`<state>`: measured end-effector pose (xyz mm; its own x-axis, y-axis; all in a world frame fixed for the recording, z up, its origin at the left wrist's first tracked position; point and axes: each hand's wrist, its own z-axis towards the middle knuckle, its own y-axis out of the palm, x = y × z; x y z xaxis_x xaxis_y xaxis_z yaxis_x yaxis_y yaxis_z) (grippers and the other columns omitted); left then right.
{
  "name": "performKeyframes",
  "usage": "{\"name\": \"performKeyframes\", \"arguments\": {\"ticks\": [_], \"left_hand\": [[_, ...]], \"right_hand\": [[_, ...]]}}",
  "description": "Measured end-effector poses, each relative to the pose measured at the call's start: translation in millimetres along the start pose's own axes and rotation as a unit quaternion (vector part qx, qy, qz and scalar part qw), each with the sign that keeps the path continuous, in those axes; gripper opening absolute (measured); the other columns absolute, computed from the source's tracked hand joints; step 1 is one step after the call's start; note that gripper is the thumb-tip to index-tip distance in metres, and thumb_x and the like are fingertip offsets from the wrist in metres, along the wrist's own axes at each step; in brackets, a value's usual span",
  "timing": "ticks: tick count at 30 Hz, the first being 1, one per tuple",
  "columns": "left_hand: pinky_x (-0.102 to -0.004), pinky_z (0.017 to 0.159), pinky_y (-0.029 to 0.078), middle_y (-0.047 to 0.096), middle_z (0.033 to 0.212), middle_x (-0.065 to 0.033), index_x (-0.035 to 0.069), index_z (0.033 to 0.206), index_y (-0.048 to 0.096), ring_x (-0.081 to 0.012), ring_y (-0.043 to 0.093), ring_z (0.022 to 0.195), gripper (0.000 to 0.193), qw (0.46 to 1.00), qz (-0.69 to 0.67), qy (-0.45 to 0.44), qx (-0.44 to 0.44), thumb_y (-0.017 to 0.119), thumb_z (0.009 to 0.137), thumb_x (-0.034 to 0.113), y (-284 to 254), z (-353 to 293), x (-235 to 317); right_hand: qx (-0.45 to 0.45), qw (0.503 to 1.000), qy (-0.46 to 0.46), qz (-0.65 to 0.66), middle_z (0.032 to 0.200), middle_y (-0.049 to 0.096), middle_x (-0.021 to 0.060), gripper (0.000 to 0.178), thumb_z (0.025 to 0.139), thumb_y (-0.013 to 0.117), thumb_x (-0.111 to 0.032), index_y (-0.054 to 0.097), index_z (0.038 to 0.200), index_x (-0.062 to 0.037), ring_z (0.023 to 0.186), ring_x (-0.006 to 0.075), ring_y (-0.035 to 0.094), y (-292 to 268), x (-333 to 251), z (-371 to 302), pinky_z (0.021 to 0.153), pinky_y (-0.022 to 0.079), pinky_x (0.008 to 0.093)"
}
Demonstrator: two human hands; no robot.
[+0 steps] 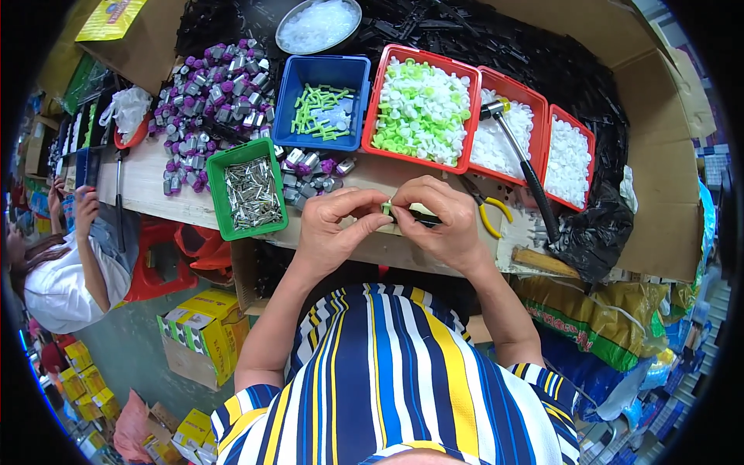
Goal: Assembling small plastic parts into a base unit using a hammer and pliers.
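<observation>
My left hand (335,226) and my right hand (443,223) meet over the front of the table, fingertips pinched together. Between them is a small light-green plastic piece (386,208), mostly covered by the fingers. A black part (423,218) shows at my right hand's fingers; whether it is held or lies beneath them I cannot tell. Just beyond the hands lie grey-and-purple parts (310,177). To the left stands a green bin (215,178) of metal pins. Beyond it, a blue bin (287,81) holds green sticks and whitish pieces. Pliers with yellow handles (490,218) lie beside my right hand.
Red bins (375,105) of white and green caps stand at the back, with a hammer (527,167) across them. Black strips (465,39) are heaped behind, near a metal bowl (287,44). A black plastic bag (593,236) sits right. Another person (70,271) works at left.
</observation>
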<state>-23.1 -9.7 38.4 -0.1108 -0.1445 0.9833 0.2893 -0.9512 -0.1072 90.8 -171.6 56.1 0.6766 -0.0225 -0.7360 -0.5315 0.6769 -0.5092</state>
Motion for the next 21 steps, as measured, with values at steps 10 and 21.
{"name": "performKeyframes", "arguments": {"ticks": [10,21], "left_hand": [[-0.0234,0.066,0.05,0.07,0.085,-0.0058,-0.001,0.104,0.072,-0.0106,0.064,0.074,0.027,1.0,0.016,0.006,0.015,0.079,0.078,0.002,0.4,-5.6,-5.4],[-0.0333,0.073,0.049,0.068,0.089,-0.0082,0.004,0.111,0.072,-0.0239,0.06,0.085,0.046,0.969,0.21,0.123,0.028,0.084,0.067,0.006,1.0,-10.5,-13.3]], "right_hand": [[-0.011,0.999,-0.011,-0.039,0.086,0.067,0.0116,0.017,0.075,0.074,0.004,0.066,0.089,-0.0002,0.076,0.0266,0.066,5.2,-2.2,-8.3,0.068,0.05,0.0341],[-0.026,0.995,0.012,-0.092,0.079,0.057,0.0074,0.015,0.075,0.075,-0.002,0.068,0.088,-0.0045,0.07,0.024,0.058,2.4,14.3,-28.8,0.063,0.044,0.0359]]}}
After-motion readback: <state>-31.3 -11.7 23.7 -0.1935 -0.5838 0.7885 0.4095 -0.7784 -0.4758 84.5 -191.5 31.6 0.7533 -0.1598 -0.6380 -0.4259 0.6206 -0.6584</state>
